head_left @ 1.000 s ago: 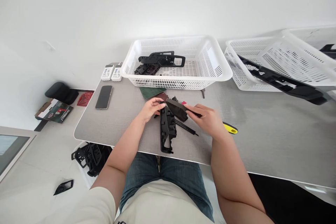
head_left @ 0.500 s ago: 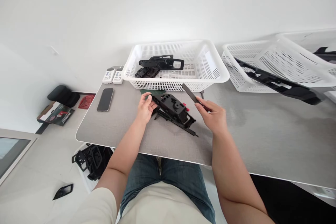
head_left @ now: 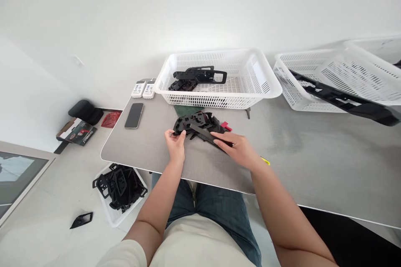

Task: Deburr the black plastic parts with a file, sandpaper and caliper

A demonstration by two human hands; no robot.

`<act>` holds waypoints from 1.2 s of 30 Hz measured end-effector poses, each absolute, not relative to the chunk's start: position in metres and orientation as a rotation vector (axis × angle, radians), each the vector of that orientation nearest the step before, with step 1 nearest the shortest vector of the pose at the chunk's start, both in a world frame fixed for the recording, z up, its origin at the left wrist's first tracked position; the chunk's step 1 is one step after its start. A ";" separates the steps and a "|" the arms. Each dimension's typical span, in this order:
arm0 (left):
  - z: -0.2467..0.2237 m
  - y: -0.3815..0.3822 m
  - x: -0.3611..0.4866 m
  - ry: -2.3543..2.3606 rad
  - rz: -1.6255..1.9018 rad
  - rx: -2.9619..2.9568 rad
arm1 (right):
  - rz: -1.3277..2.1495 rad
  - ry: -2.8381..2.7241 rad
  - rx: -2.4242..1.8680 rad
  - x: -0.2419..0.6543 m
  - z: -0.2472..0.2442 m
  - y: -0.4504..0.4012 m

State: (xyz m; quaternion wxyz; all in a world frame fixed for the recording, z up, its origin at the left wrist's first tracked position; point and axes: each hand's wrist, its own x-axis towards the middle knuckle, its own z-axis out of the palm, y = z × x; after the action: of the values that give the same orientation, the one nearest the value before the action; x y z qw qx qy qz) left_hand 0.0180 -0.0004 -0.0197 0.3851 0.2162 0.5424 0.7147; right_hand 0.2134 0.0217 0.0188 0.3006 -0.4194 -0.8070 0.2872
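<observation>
My left hand (head_left: 176, 147) pinches the left end of a black plastic part (head_left: 188, 122) between thumb and fingers, low over the table. Closed around one end of a flat, dark grey strip (head_left: 203, 133), my right hand (head_left: 238, 149) keeps the strip's free end over the part; whether they touch I cannot tell. Beneath the part more black plastic shows, partly covered by the strip. A small red piece (head_left: 226, 126) lies just behind my right fingers. Something yellow (head_left: 265, 160) peeks out beside my right wrist, mostly hidden.
A white basket (head_left: 219, 101) with black parts stands behind my hands, a green sheet (head_left: 184, 111) before it. Right of it, a long black trim piece (head_left: 344, 100) rests across another basket (head_left: 300, 104). A phone (head_left: 134, 115) lies left. A bin (head_left: 114, 217) of black parts stands on the floor.
The black part has been turned over in my left hand, showing its ribbed side. My right hand has moved left and down, bringing the strip over the part. The view has shifted slightly.
</observation>
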 end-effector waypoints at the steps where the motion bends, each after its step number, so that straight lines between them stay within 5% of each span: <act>1: -0.022 -0.001 0.018 1.380 1.825 0.546 | 0.771 -2.166 -1.123 0.212 0.017 0.019; 36: -0.028 0.000 0.014 1.232 1.847 0.378 | 0.641 -2.342 -1.132 0.190 -0.003 0.022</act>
State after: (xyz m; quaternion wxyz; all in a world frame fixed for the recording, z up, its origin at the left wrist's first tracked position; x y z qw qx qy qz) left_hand 0.0144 0.0003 -0.0279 0.4301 0.1517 0.4939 0.7403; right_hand 0.1900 0.0215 -0.0034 0.2289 -0.4114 -0.8509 0.2330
